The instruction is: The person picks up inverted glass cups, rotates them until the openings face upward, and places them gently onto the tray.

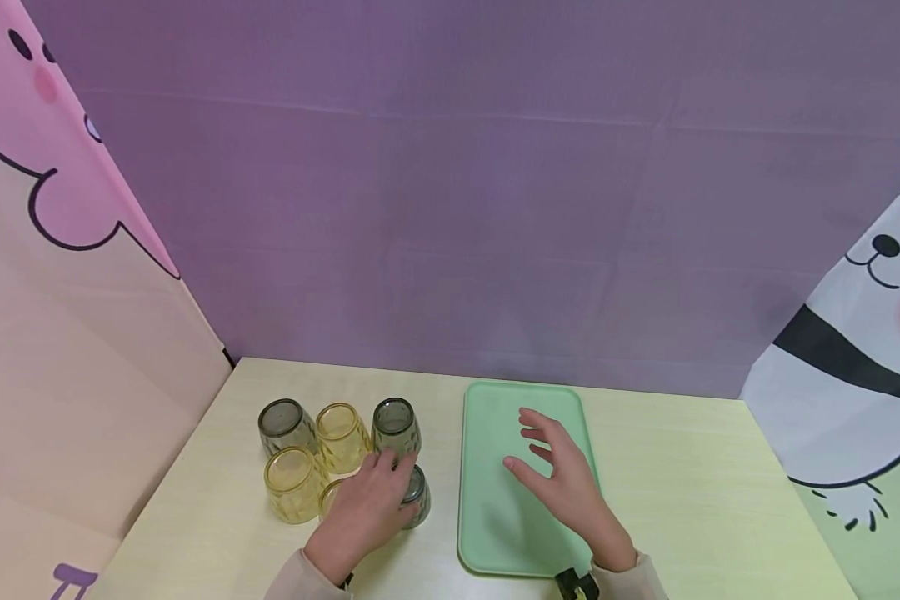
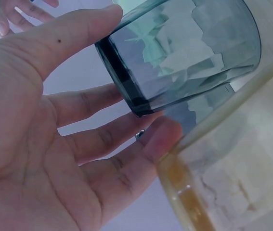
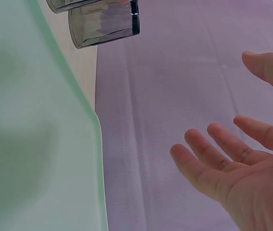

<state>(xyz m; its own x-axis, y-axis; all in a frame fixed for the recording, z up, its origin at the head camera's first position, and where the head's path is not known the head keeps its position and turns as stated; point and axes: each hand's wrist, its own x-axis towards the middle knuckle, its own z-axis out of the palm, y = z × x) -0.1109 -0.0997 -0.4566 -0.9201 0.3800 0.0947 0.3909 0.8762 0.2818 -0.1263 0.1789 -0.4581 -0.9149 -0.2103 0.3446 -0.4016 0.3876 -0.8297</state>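
Observation:
My left hand (image 1: 367,510) reaches over the front right grey glass (image 1: 420,504), its thumb on the near side and its fingers round the far side. In the left wrist view the thumb tip lies at the thick base of this upturned grey glass (image 2: 189,43), and the fingers pass behind it. One fingertip reaches the edge of a yellow glass (image 2: 237,168) beside it. My right hand (image 1: 566,479) hovers over the green tray (image 1: 495,533), fingers spread and holding nothing. In the right wrist view its palm and loose fingers (image 3: 199,168) show.
More upturned glasses stand close together on the left: a grey glass (image 1: 285,425), a yellow glass (image 1: 342,442), another yellow glass (image 1: 294,487) and a grey glass (image 1: 396,425) behind the left hand. A purple cloth wall (image 1: 450,208) rises behind the pale table (image 1: 690,500).

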